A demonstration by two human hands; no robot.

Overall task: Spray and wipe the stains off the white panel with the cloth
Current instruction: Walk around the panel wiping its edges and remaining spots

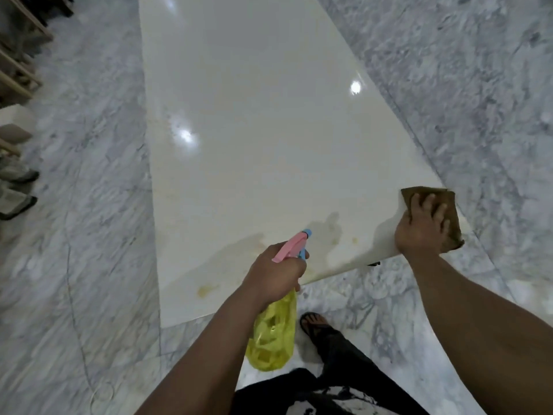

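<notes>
A long glossy white panel [254, 139] lies on the marble floor and runs away from me. Yellowish stains [206, 290] mark its near end, with more smears near the middle of the near edge [332, 232]. My left hand [273, 274] grips a yellow spray bottle [272, 333] with a pink and blue trigger head that points at the panel's near edge. My right hand [423, 229] presses flat on a brown cloth [431, 196] at the panel's near right corner.
Grey-white marble floor [89, 265] surrounds the panel. Wooden furniture frames [21, 73] and shoes [18, 202] line the left edge. My sandalled foot [314, 323] and dark trousers stand just behind the panel's near edge.
</notes>
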